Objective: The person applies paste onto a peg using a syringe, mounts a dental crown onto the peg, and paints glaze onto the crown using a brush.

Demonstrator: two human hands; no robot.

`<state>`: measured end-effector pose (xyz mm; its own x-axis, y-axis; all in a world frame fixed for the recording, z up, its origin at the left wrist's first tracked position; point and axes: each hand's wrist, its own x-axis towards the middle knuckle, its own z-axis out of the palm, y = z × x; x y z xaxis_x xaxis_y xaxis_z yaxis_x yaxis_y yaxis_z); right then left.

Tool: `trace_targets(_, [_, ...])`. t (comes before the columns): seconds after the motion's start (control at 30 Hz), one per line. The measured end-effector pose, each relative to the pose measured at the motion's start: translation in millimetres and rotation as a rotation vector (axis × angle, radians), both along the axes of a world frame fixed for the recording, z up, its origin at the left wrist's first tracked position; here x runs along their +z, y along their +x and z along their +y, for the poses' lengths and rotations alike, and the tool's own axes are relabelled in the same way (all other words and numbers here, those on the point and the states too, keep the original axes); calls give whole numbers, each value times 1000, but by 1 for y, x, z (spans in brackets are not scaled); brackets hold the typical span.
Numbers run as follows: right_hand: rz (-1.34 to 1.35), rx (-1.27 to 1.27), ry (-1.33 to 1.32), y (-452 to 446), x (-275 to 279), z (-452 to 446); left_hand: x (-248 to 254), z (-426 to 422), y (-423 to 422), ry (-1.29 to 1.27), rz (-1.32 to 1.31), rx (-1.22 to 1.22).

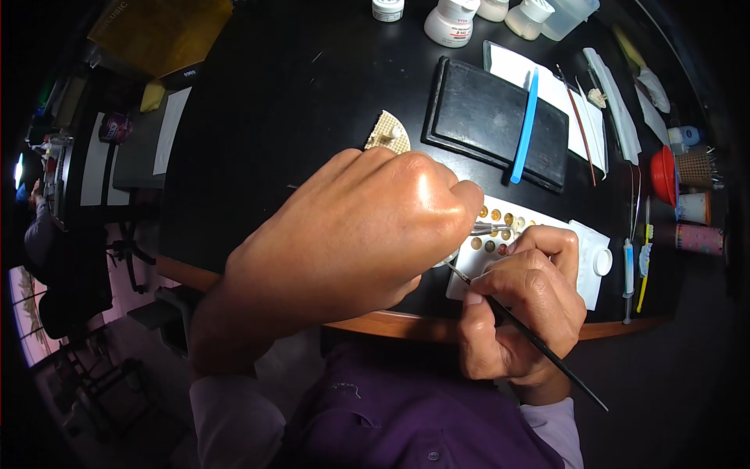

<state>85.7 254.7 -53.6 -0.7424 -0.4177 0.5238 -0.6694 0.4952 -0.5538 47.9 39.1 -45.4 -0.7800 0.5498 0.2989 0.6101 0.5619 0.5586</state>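
My left hand point(367, 227) is closed, its back turned up to me, and its fingers are mostly hidden. From its right side stick out the slim metal prongs of what look like forceps point(486, 229). My right hand point(523, 305) pinches a fine paintbrush point(539, 341) with a black handle, which slants down to the right. The brush tip lies just below my left hand, near a small whitish thing point(448, 259) that is partly covered. Beneath the hands is a white palette point(466, 285) with several round wells of yellow, brown and reddish colour.
Behind my left hand stands a beige honeycomb tray point(397, 134) with small pegs. A black slab point(484, 117) bears a blue stick point(526, 125). White jars point(451, 23) stand at the back; brushes point(578, 125), a syringe point(628, 270) and a red bowl point(664, 176) are at the right.
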Motion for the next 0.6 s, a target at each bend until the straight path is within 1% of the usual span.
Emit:
trace_targets(0.07, [-45, -3, -2, 1, 5, -1, 0, 0, -1, -9, 5, -3])
trace_targets(0.17, [-32, -10, -30, 1, 4, 1, 1, 0, -1, -10, 5, -5])
trace_targets(0.4, [-40, -6, -4, 1, 3, 0, 3, -1, -2, -59, -35, -18])
trace_targets(0.6, [-3, -11, 0, 0, 1, -1, 3, -1, -2, -44, -29, -14])
